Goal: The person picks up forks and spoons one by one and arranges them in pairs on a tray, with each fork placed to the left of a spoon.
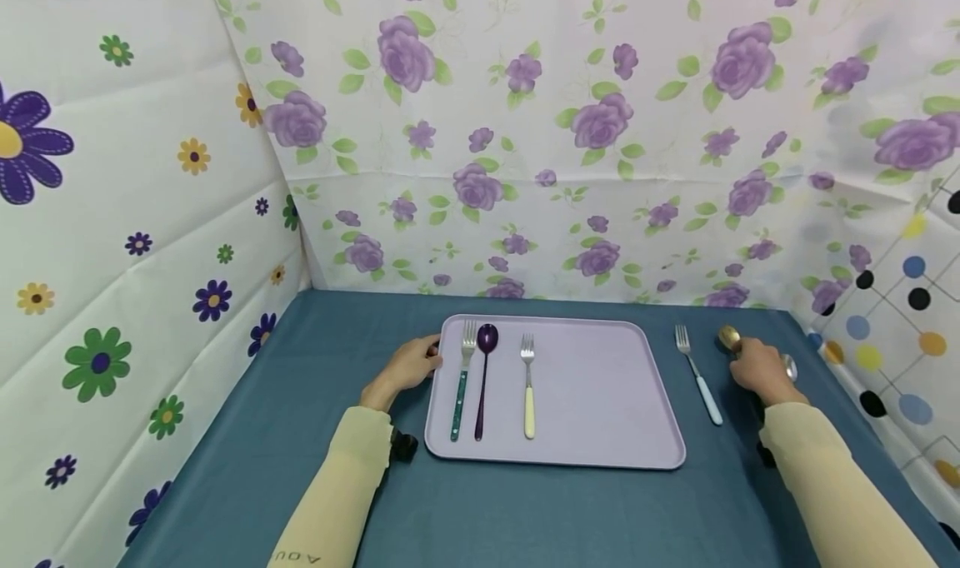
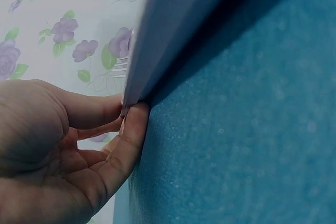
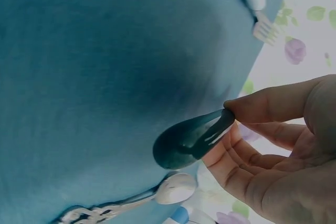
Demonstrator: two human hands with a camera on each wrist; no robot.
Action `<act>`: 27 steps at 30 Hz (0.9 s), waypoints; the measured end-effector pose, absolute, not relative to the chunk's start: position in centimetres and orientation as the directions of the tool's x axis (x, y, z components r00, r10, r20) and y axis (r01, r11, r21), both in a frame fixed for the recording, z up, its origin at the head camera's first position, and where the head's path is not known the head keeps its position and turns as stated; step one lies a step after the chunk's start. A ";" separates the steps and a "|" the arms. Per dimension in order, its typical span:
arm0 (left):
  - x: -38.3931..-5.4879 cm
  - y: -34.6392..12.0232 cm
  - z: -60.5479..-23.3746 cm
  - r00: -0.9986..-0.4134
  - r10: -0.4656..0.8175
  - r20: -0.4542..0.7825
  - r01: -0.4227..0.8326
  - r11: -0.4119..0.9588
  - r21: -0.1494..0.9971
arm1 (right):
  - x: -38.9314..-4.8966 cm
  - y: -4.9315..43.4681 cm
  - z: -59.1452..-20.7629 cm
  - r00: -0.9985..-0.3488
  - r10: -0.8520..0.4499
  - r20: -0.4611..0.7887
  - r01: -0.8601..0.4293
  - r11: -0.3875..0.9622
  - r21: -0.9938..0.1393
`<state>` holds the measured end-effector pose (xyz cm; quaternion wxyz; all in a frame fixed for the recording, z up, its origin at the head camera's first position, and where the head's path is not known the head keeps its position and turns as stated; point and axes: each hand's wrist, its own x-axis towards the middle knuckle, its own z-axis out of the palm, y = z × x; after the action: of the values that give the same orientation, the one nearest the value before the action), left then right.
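Observation:
At the left rim of the pale lilac tray [image 1: 600, 393], my left hand [image 1: 408, 364] pinches the edge between thumb and fingers, as the left wrist view shows. Over on the right, my right hand [image 1: 763, 372] pinches a spoon with a gold-coloured bowl [image 1: 727, 336]. Its dark green handle [image 3: 186, 140] points back from the fingers in the right wrist view. Beside that hand lies a silver spoon [image 3: 176, 188] with an ornate handle, partly covered in the head view. A fork with a pale handle [image 1: 707, 397] lies between the tray and my right hand.
On the tray lie a green-handled fork [image 1: 459, 406], a dark purple spoon [image 1: 487, 339] and a yellow-handled fork [image 1: 529, 410]. A blue-green cloth [image 1: 525, 518] covers the table. Flowered sheets [image 1: 510, 135] hang behind and at the left, a dotted one [image 1: 900, 343] at the right.

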<state>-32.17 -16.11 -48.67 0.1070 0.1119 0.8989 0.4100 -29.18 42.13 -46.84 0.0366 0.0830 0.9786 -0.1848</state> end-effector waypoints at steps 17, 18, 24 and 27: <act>-32.3 -16.1 -48.6 -0.954 0.285 -0.093 0.123 0.655 0.746 | -29.3 39.2 -44.5 -0.983 0.125 -0.133 0.166 0.916 -0.366; -32.3 -16.1 -48.6 -0.954 0.286 -0.089 0.127 0.654 0.746 | -29.3 39.0 -44.3 -0.983 0.122 -0.140 0.166 0.915 -0.369; -32.3 -16.2 -48.6 -0.954 0.291 -0.072 0.144 0.655 0.741 | -29.2 37.9 -43.6 -0.983 0.094 -0.160 0.150 0.909 -0.390; -32.2 -16.2 -48.7 -0.956 0.284 -0.073 0.138 0.655 0.743 | -29.3 37.4 -43.4 -0.981 0.087 -0.174 0.150 0.908 -0.392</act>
<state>-32.20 -16.22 -48.68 0.0919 0.1167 0.9050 0.3986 -29.30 37.41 -43.43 0.0763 0.0610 0.9737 -0.2058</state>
